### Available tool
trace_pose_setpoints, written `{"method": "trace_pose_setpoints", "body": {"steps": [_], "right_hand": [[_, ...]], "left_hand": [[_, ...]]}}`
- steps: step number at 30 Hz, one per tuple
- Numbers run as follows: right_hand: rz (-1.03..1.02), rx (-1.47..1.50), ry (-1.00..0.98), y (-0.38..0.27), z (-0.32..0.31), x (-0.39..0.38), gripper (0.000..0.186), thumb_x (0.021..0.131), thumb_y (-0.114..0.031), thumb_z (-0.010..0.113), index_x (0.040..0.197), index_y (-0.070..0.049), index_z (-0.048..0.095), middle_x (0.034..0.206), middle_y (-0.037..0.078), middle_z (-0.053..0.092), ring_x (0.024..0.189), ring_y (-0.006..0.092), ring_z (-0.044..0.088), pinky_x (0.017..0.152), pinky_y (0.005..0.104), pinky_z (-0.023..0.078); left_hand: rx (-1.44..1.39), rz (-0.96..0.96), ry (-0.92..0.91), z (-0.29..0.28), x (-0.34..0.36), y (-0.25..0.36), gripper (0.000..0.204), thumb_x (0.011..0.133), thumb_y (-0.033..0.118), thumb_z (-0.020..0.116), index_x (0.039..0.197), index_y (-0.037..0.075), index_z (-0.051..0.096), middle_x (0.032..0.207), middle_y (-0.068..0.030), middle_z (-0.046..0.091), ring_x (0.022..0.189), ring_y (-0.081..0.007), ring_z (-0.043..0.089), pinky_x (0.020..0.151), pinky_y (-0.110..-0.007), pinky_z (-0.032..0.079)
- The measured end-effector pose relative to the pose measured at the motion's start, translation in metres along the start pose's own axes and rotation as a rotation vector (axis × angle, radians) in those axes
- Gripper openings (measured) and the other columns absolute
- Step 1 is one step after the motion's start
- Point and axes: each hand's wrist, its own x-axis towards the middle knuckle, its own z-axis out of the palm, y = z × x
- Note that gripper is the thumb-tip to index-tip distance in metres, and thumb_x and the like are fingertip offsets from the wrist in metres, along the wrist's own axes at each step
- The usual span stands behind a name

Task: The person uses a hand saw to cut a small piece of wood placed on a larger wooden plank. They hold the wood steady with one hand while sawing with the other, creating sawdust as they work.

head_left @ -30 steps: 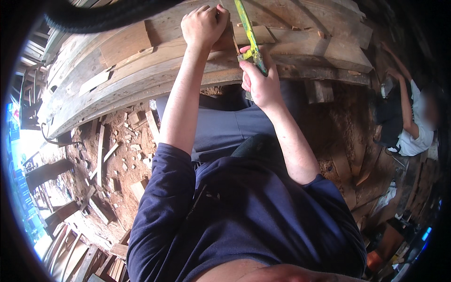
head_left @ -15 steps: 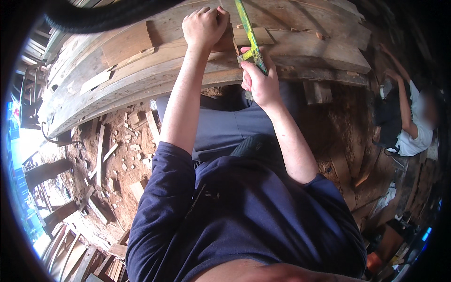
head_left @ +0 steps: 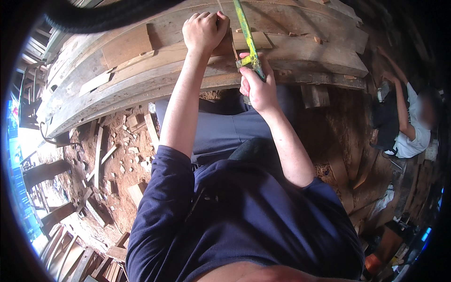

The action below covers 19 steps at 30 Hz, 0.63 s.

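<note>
My right hand (head_left: 259, 89) is closed around the lower end of a saw with a thin frame (head_left: 246, 33), painted green and yellow. The frame points away from me, and a narrow blade seems to run along its left side. On the bench, my left hand (head_left: 203, 32) presses down with curled fingers on a brown piece of wood (head_left: 222, 47), just left of the saw. Much of that piece lies under the hand, and the contact between blade and wood cannot be made out. A flat light board (head_left: 258, 41) lies right of the saw.
Long thick planks (head_left: 300, 49) form the bench across the front. A rectangular board (head_left: 127, 46) lies at left. Offcuts and sticks (head_left: 98, 155) litter the sawdust-covered ground. At right, a person in a white shirt (head_left: 413, 141) works with both arms extended. A dark curved tube (head_left: 103, 16) crosses the top.
The view has shifted slightly, so the bench and both hands sit a little lower. Both hands keep their holds. The person at right has shifted their hands a little.
</note>
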Motion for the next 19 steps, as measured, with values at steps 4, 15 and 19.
{"method": "trace_pose_setpoints", "body": {"steps": [4, 15, 19], "right_hand": [[-0.017, 0.01, -0.028, 0.003, -0.002, 0.002, 0.024, 0.103, -0.003, 0.062, 0.126, -0.01, 0.06, 0.083, -0.001, 0.055, 0.055, 0.0054, 0.049, 0.048, 0.0255, 0.04], [-0.022, 0.023, -0.032, 0.006, -0.008, -0.002, 0.026, 0.104, -0.003, 0.06, 0.13, -0.01, 0.06, 0.078, -0.003, 0.053, 0.054, 0.0048, 0.046, 0.049, 0.0262, 0.039], [-0.054, 0.05, -0.06, 0.011, -0.01, 0.0, 0.025, 0.106, -0.004, 0.06, 0.129, -0.012, 0.061, 0.075, -0.004, 0.051, 0.054, 0.0041, 0.045, 0.049, 0.025, 0.038]], "left_hand": [[0.008, 0.006, -0.003, 0.003, 0.0, -0.002, 0.037, 0.093, 0.028, 0.069, 0.059, 0.013, 0.065, 0.062, -0.0037, 0.067, 0.062, -0.0286, 0.068, 0.058, -0.043, 0.053], [-0.215, -0.294, 0.079, -0.051, 0.015, 0.017, 0.031, 0.096, 0.037, 0.065, 0.114, 0.016, 0.08, 0.125, -0.0045, 0.072, 0.121, -0.032, 0.06, 0.102, -0.05, 0.043], [-1.47, -0.844, 0.35, -0.152, 0.046, 0.102, 0.125, 0.085, 0.104, 0.023, 0.165, 0.01, 0.042, 0.161, -0.023, 0.048, 0.141, -0.0435, 0.049, 0.112, -0.071, 0.043]]}}
